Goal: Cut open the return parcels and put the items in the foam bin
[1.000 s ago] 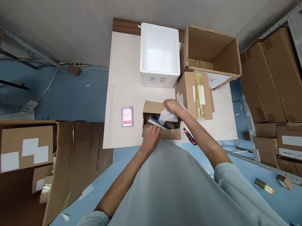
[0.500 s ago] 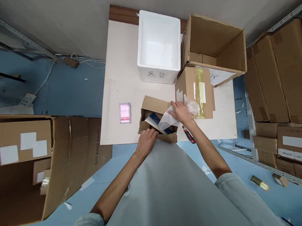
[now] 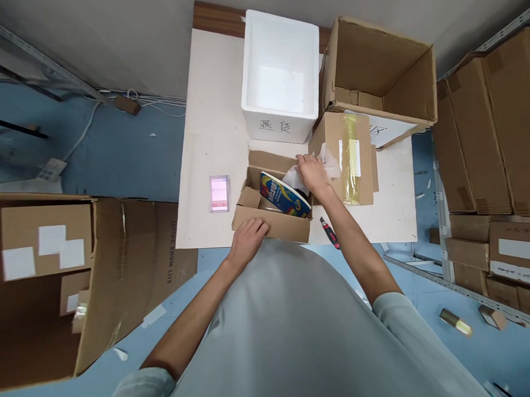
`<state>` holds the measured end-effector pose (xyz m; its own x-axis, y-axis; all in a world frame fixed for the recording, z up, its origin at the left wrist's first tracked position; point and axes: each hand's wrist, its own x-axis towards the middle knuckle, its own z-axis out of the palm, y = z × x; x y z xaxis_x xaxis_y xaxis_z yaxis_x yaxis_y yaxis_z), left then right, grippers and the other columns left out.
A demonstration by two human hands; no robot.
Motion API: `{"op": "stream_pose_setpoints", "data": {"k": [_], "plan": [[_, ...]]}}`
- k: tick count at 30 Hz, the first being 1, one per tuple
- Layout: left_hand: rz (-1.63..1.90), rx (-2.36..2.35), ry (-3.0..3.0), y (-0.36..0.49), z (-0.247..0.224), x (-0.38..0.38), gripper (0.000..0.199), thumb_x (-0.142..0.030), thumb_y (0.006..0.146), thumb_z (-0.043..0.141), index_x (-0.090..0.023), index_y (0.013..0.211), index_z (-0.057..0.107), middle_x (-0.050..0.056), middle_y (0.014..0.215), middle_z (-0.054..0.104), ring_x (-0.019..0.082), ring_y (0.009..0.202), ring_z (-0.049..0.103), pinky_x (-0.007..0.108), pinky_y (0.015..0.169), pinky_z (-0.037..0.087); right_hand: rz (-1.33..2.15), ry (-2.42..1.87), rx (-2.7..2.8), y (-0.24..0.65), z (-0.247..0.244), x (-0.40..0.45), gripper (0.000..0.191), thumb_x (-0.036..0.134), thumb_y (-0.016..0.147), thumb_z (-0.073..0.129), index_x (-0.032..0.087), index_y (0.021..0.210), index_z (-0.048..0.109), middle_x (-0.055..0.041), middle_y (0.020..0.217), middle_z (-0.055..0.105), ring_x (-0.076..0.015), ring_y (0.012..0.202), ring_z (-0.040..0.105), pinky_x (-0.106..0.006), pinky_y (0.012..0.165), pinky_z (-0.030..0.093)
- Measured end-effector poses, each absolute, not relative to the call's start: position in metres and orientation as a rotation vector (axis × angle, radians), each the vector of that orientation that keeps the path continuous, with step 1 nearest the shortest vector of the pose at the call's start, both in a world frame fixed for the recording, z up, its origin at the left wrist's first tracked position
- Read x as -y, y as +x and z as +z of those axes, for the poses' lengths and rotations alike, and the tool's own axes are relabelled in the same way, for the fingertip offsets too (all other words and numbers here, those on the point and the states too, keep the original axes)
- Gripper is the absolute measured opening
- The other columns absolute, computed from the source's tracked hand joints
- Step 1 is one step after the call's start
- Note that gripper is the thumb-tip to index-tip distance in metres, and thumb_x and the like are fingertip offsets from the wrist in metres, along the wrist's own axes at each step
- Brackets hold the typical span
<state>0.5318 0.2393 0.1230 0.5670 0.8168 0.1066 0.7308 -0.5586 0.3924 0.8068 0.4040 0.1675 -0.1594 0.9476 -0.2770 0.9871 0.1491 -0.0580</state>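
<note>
"When you stood near the table point(image 3: 198, 184), what did you see of the two hands?"

"The left hand point(image 3: 249, 240) lay on the front side of the small box point(image 3: 277, 222), with its fingers close to each other over the cardboard. Whether they really pinched it, I could not tell."

"And the right hand point(image 3: 313, 174)?"

"That one was closed around a piece of white paper point(image 3: 331, 161), which came out on both sides of it, above the back right part of the small box."

"Where was the book point(image 3: 285, 194)?"

"It was inside the small box, lying tilted, from the far left to the near right. Its blue cover, with colourful letters, looked upward, and some of the paper was just beside it."

"What other things were on the table?"

"To the right of the small box lay a red and black knife point(image 3: 330, 233), near the front edge. On the left side was a flat pink thing point(image 3: 220, 194), too blurred for me to name. Behind stood a white foam box point(image 3: 279, 129), open at the top, with dark writing on its front. Beside it was a big open carton point(image 3: 384, 64), and before that one stood a smaller carton point(image 3: 332, 137) with yellow tape point(image 3: 351, 171), near the right hand."
</note>
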Motion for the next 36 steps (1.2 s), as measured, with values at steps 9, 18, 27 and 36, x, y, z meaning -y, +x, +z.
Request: {"op": "stream_pose_setpoints", "data": {"k": [9,18,27,36], "plan": [[0.134,-1.171,2.408,0.518,0.108,-0.223,0.028,0.002,0.096,0.051,-0.021,0.101,0.066,0.009,0.099,0.066,0.027,0.091,0.062,0.038,0.077,0.047,-0.112,2.03,-2.296,0.815,0.204,-0.366,0.044,0.032,0.121,0.036,0.01,0.119,0.074,-0.0211,0.119,0.076,-0.0309,0.113,0.065,-0.04,0.098,0.046],[0.025,-1.088,2.288,0.513,0.116,-0.229,0.033,-0.001,0.086,0.062,-0.021,0.112,0.065,0.012,0.117,0.067,0.032,0.112,0.066,0.04,0.081,0.056,-0.211,2.204,-2.409,0.755,0.207,-0.27,0.04,0.041,0.121,0.039,0.022,0.133,0.073,-0.0126,0.122,0.07,-0.0233,0.104,0.066,-0.03,0.085,0.049],[0.186,-0.967,2.132,0.504,0.121,-0.24,0.039,-0.034,0.093,0.082,-0.022,0.127,0.067,0.013,0.133,0.064,0.033,0.121,0.068,0.046,0.099,0.06,-0.444,2.032,-2.063,0.719,0.155,-0.251,0.044,0.019,0.114,0.042,0.016,0.155,0.058,-0.025,0.159,0.056,-0.0314,0.13,0.065,-0.043,0.106,0.057],[0.35,-1.242,2.191,0.514,0.139,-0.291,0.046,-0.033,0.111,0.049,-0.016,0.153,0.056,0.02,0.148,0.061,0.036,0.135,0.063,0.05,0.105,0.06,-0.534,2.173,-1.667,0.726,0.143,-0.268,0.033,0.014,0.112,0.043,0.009,0.137,0.065,-0.0249,0.128,0.077,-0.0291,0.114,0.077,-0.036,0.099,0.058]]}}
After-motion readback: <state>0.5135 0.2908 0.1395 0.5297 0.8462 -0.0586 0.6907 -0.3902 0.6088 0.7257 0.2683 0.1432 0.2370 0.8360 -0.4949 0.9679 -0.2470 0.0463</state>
